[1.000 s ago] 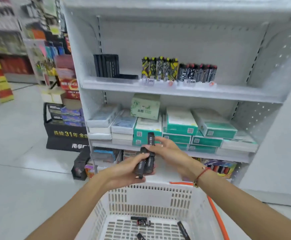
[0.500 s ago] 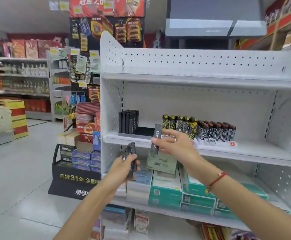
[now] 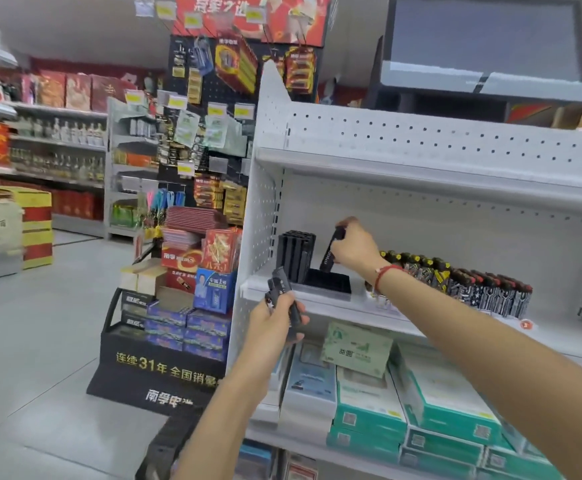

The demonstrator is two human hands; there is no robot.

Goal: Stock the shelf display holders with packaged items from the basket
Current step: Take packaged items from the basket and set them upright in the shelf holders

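Gripped in the right hand [image 3: 351, 251]: one slim black packaged item [image 3: 332, 249], fingers curled round its upper part, held tilted with its lower end just above the low black display holder [image 3: 327, 284] on the middle shelf [image 3: 403, 311] of the white shelving unit [image 3: 421, 140]; whether the item's lower end touches the tray cannot be told. Right wrist: a red string bracelet [image 3: 384, 274]. Left hand [image 3: 277, 322]: nearer and lower, in front of the shelf edge, fingers curled round a small bundle of black packaged items [image 3: 284, 297], their tops pointing up and slightly left. Left part of the holder: a block of upright black packages [image 3: 294, 256], standing close together against the unit's perforated side panel. Right of the holder on the same shelf: a row of patterned lighters [image 3: 455, 278], yellow-and-black ones nearer the hand, black-and-white ones further right. Shelf below: stacked flat boxes, pale blue-grey [image 3: 312, 382] to the left and teal-and-white [image 3: 448, 407] to the right, with a pale green box [image 3: 357, 349] resting on top. Left of the unit: a black battery display stand [image 3: 178, 341] with yellow lettering, hung with carded packs. Far left background: blurred shelves of bottles and red boxes. Above the unit, far side: a grey monitor [image 3: 483, 46]. Floor: pale grey tiles [image 3: 40, 341].
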